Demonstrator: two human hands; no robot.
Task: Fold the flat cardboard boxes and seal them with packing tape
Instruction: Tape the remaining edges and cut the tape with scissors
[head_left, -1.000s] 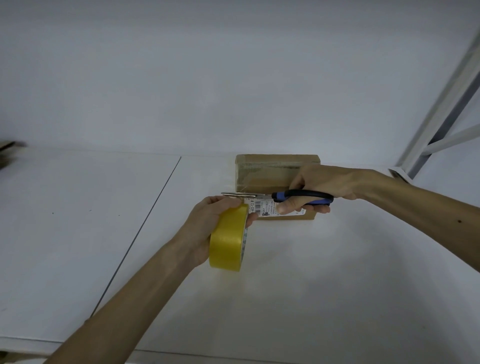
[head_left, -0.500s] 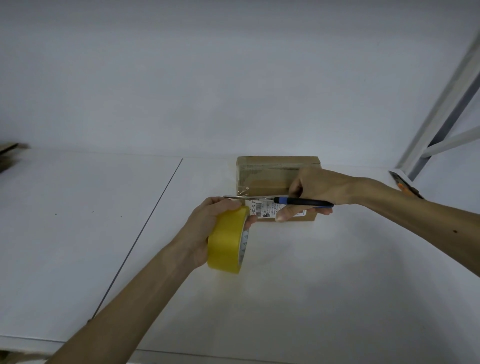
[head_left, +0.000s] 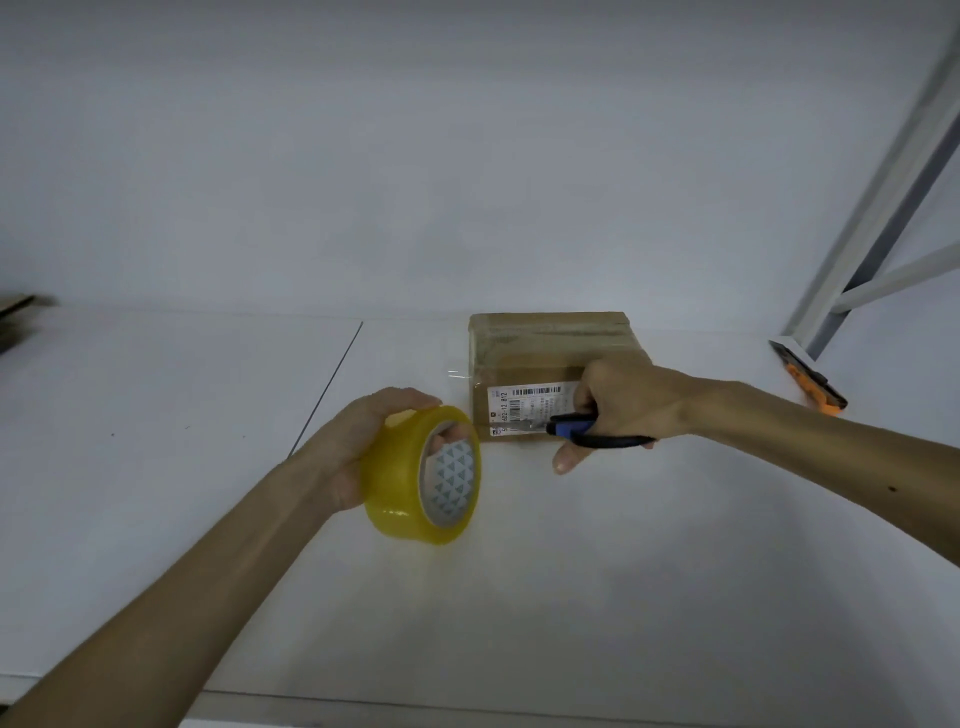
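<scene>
A folded brown cardboard box (head_left: 545, 345) with a white barcode label (head_left: 524, 410) stands on the white table (head_left: 156, 467), its top covered in clear tape. My left hand (head_left: 358, 447) grips a yellow roll of packing tape (head_left: 410, 483) just left of the box, the roll's open core facing me. My right hand (head_left: 623, 405) holds blue-and-black scissors (head_left: 587, 431) against the box's front, blades pointing left over the label. A loose clear tape end (head_left: 456, 373) sticks out at the box's left edge.
An orange and black utility knife (head_left: 810, 382) lies on the table at the right, by the foot of a grey metal shelf frame (head_left: 883, 197). Flat brown cardboard (head_left: 15, 306) shows at the far left edge. A seam (head_left: 327, 384) runs across the table top.
The tape strip between roll and box has been severed. My left hand has pulled the roll away, down and turned its core toward me. The scissors have drawn back to the right.
</scene>
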